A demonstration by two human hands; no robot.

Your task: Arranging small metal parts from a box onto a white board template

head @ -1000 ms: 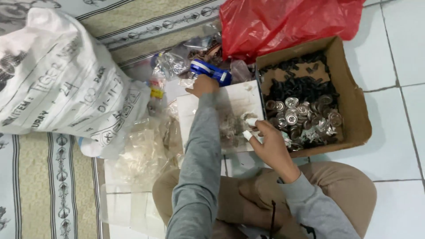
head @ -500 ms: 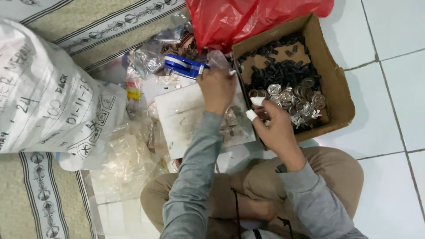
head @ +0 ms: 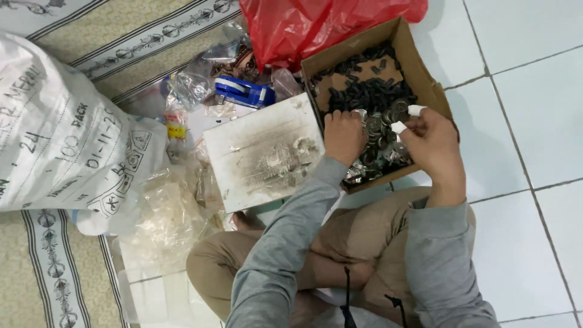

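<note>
Cardboard box (head: 432, 91) runs lengthwise up-left; left hand (head: 344, 137) grip unclear inside it, right hand (head: 429, 144) pinching something tiny.

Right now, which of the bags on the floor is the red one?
The red plastic bag at the top, just behind the cardboard box. The big sack on the left is white with dark print; the small bags are clear.

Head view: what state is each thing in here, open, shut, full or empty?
Cardboard box: open, part filled with black and silver pieces.
Red plastic bag: crumpled, behind the box.
White sack: bulging, lying on its side.
White board: flat, smudged.
Left hand: reaching into the box.
Right hand: over the box, white-wrapped fingers.
</note>
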